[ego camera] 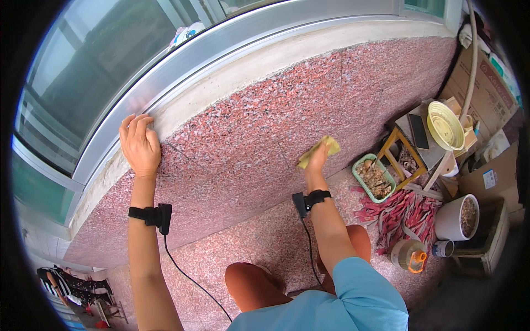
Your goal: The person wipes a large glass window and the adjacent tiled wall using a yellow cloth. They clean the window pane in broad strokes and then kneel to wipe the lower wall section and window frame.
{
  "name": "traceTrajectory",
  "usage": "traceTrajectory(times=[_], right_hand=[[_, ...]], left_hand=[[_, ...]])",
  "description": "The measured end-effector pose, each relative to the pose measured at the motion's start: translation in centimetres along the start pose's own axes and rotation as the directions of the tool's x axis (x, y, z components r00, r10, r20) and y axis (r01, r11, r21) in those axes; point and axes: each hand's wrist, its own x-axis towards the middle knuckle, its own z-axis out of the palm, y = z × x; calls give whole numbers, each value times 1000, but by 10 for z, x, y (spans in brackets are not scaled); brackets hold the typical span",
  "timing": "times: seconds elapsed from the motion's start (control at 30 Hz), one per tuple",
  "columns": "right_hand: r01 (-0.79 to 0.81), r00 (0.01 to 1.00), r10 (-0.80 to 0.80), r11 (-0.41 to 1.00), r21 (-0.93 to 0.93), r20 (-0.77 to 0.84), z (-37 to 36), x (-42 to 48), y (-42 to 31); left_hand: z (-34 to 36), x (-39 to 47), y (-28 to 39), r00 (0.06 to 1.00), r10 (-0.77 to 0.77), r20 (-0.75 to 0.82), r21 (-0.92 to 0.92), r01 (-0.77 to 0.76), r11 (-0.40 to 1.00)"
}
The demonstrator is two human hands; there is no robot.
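My left hand [141, 145] rests with curled fingers on the pale window ledge [198, 101], beside the metal window frame [103, 120]. No object shows in it. Lower and to the right, my right hand [318, 159] presses a yellow cloth [332, 145] against the speckled red granite wall [248, 136]. The cloth sticks out on both sides of the fingers. Black straps with small devices and cables sit on both wrists.
At right stand a green basket of dry scraps [374, 178], a small stool holding a phone [418, 131] and yellow basin [445, 126], a pink-grey mop head [401, 215], a white bucket [455, 217] and a plastic jug [403, 254]. Another person [70, 285] is far lower left.
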Motion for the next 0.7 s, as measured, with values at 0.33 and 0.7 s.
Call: traceTrajectory(times=[0.33,0.7], right_hand=[[747,665,-651,567,-348,366,108,-96,-151],[789,592,-707,410,-458,387,89,-72,-96]], left_hand=[[-2,3,4,1000,3,-9,-22,-4,1000],[2,1,3,1000,8,13,-13,-8,1000]])
